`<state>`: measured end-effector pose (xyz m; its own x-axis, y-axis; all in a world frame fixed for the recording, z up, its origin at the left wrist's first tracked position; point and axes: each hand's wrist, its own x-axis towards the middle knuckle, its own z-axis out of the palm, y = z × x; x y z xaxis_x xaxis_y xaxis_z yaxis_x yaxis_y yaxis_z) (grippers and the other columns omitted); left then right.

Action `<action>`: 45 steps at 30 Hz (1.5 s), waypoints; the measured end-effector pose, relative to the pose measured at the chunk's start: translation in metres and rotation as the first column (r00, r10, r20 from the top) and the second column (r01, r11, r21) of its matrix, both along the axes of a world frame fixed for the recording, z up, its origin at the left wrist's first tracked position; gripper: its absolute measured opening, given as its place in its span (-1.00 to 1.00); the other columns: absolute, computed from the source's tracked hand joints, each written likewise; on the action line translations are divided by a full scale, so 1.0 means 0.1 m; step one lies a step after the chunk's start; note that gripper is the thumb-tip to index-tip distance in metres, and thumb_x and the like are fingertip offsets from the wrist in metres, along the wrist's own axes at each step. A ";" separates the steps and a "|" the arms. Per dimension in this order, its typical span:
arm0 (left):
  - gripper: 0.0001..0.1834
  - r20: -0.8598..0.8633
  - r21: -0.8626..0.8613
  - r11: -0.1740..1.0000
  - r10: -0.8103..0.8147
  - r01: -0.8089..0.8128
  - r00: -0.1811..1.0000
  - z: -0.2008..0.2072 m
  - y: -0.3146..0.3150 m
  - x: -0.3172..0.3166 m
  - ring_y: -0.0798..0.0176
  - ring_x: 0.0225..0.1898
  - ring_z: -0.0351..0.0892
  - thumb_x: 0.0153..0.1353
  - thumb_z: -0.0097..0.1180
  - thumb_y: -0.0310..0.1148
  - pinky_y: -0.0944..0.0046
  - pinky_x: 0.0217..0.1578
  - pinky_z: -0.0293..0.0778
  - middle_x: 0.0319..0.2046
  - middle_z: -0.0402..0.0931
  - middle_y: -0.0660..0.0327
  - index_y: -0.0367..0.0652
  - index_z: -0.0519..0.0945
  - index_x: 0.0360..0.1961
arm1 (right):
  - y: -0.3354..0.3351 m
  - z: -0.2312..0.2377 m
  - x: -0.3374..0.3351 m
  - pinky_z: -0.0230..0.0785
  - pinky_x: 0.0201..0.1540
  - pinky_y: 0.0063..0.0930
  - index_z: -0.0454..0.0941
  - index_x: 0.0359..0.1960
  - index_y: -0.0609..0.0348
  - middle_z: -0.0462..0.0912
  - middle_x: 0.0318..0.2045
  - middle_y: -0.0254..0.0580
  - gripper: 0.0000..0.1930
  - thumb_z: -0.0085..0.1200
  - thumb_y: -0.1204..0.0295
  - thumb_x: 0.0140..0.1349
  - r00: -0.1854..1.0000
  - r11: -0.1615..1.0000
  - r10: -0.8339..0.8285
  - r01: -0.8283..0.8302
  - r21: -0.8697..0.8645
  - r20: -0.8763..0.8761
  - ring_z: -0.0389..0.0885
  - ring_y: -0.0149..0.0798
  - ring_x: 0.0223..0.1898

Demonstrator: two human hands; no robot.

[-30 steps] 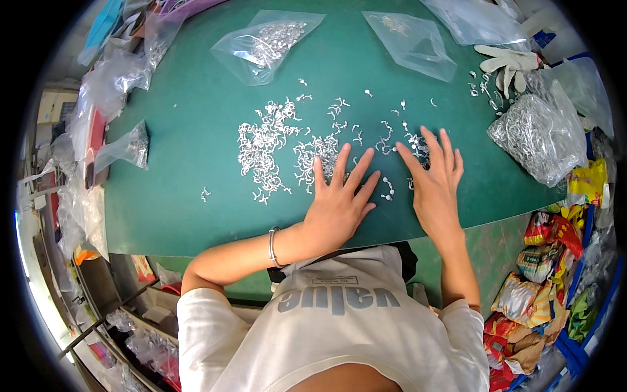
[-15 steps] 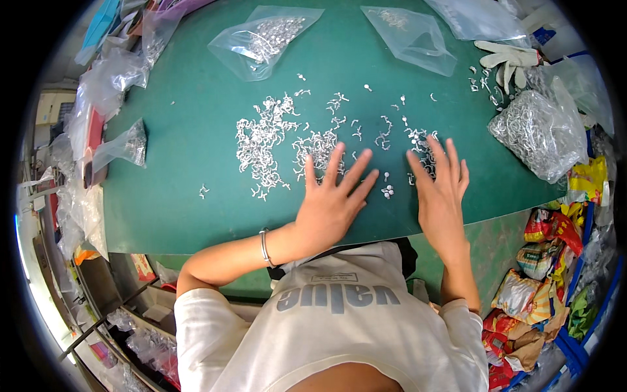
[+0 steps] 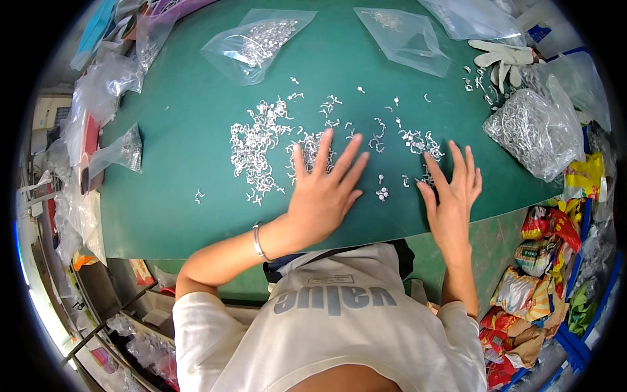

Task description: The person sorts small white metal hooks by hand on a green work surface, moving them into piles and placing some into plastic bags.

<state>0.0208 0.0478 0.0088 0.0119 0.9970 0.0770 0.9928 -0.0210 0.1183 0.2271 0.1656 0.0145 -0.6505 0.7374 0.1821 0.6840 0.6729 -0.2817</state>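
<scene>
My left hand point(image 3: 321, 199) lies with fingers spread over the middle pile of small silvery metal pieces point(image 3: 315, 142), covering part of it. A bracelet circles that wrist. On the right, my right hand point(image 3: 454, 199) has its fingers stretched and apart. Its index finger and thumb reach toward a few metal pieces point(image 3: 428, 175), partly hidden by the fingers. Just beyond them sits a small cluster of metal pieces point(image 3: 418, 140). Between the hands are several round-headed pieces point(image 3: 382, 193). Left of my left hand spreads a larger heap of metal pieces point(image 3: 256, 144).
The green tabletop point(image 3: 176, 130) holds a clear bag of metal parts point(image 3: 268, 42), a nearly flat clear bag point(image 3: 408, 39) and a stuffed bag of metal parts point(image 3: 535, 130). A white glove point(image 3: 503, 59) lies at the far right. Colourful packets point(image 3: 522, 294) fill a blue rack at right.
My right hand has drawn back slightly to the right, uncovering part of the small cluster beyond it. My left hand has shifted a little left over the middle pile, fingers still spread.
</scene>
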 end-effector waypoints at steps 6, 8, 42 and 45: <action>-0.39 0.048 0.074 0.996 -0.042 0.039 0.998 -0.12 0.38 0.03 -0.24 0.42 -0.09 0.18 0.17 -0.07 -0.57 0.16 0.04 0.43 0.02 0.20 -0.04 0.45 0.24 | 0.02 -0.09 -0.24 -0.15 0.28 0.37 0.51 0.16 -0.01 0.15 0.35 0.02 -0.50 0.23 0.26 0.15 0.999 0.999 0.034 -0.034 -0.011 -0.016 0.00 0.26 0.40; -0.41 0.010 0.062 0.998 -0.017 0.017 1.000 -0.12 0.35 -0.03 -0.24 0.42 -0.09 0.18 0.17 -0.08 -0.58 0.16 0.03 0.43 0.03 0.20 -0.05 0.46 0.22 | -0.01 -0.03 -0.24 -0.16 0.28 0.39 0.55 0.11 0.00 0.16 0.35 0.02 -0.51 0.26 0.23 0.11 0.998 0.998 0.065 -0.065 -0.021 0.000 -0.02 0.25 0.41; -0.52 0.275 0.018 0.981 -0.189 0.191 0.943 -0.05 0.12 0.08 -0.34 0.41 -0.12 0.18 0.21 -0.24 -0.59 0.17 -0.01 0.44 0.00 0.14 -0.01 0.53 0.15 | 0.08 0.04 -0.09 -0.26 0.33 0.31 0.65 -0.02 -0.01 0.19 0.36 -0.05 -0.68 0.20 0.29 0.18 0.996 0.993 0.034 -0.043 -0.108 -0.083 -0.01 0.20 0.41; -0.51 0.281 0.006 0.979 -0.195 0.202 0.940 -0.04 0.12 0.08 -0.33 0.42 -0.13 0.18 0.20 -0.24 -0.59 0.18 -0.04 0.43 0.00 0.12 -0.04 0.51 0.16 | 0.06 0.00 -0.09 -0.26 0.34 0.30 0.65 -0.01 -0.03 0.19 0.36 -0.06 -0.67 0.21 0.30 0.17 0.998 0.996 0.025 -0.030 -0.083 -0.058 -0.01 0.19 0.42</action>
<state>0.0290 0.0597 0.0044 0.1913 0.9780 0.0832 0.8959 -0.2086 0.3922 0.2186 0.1717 0.0145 -0.6609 0.7337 0.1578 0.6468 0.6634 -0.3762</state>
